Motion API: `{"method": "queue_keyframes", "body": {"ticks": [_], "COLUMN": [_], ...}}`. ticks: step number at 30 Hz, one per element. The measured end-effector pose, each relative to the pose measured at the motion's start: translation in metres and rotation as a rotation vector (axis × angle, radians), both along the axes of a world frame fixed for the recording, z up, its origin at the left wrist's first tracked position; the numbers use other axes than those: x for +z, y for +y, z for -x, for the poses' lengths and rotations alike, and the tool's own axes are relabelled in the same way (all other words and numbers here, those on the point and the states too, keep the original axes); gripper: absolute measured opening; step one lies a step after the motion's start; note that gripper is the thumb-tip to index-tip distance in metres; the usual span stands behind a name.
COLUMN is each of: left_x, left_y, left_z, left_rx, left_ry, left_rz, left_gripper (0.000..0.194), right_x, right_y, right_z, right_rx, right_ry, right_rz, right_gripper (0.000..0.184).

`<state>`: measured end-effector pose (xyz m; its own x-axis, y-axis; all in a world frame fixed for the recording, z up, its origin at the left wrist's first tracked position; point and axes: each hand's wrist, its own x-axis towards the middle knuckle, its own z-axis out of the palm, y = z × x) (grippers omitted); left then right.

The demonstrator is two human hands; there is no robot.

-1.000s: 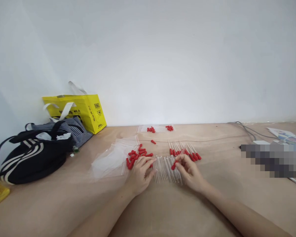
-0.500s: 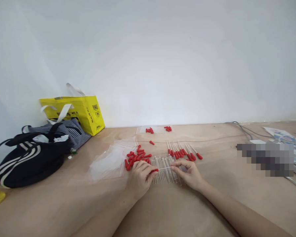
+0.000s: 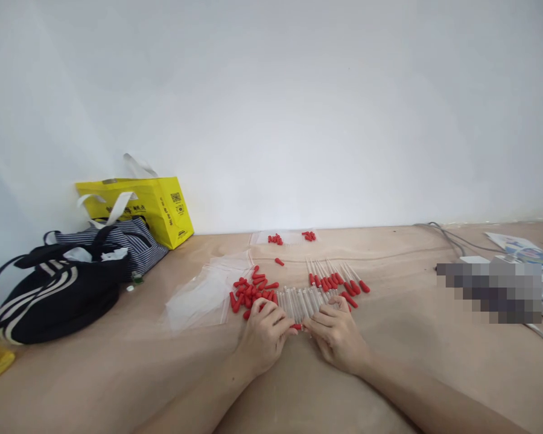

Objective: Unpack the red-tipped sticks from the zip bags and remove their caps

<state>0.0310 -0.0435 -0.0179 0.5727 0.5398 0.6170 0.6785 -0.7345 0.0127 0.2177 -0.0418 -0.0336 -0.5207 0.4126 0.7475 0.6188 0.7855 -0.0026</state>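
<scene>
Between finger and thumb of my left hand (image 3: 263, 330) is a red rubber bulb (image 3: 295, 327), its end showing past the fingertips. My right hand (image 3: 337, 330) is closed close beside it, fingers curled at the bulb's other end; the thin glass dropper tube there is mostly hidden by them. Behind the hands lies a row of clear glass tubes (image 3: 301, 303). A heap of loose red bulbs (image 3: 248, 290) is just beyond my left hand. Past my right hand, several droppers with red bulbs (image 3: 335, 280) lie with their thin tubes pointing away.
Clear plastic bags (image 3: 203, 292) lie left of the heap. More red bulbs (image 3: 275, 239) rest on plastic near the wall. At the left stand a yellow bag (image 3: 163, 211), a striped bag (image 3: 140, 247) and a black bag (image 3: 67, 298). Cables (image 3: 447, 236) and a blurred-out object (image 3: 493, 292) occupy the right.
Both hands have come nearer to me and closer together. The thin tube that spanned the gap between them is now covered by my right hand's fingers.
</scene>
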Motion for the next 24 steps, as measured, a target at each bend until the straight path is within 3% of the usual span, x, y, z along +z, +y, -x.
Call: {"method": "queue_keyframes", "body": {"ticks": [24], "left_x": [-0.0018], "left_y": [-0.0047], "left_z": [0.0001], "left_rx": [-0.082], "left_ry": [-0.003], "left_rz": [0.008], "left_gripper": [0.029], "right_x": [0.0071], "right_y": [-0.0093], "right_z": [-0.0076], "right_rx": [0.004], "right_ry": [-0.030], "right_rz": [-0.115], "right_gripper": [0.023]}}
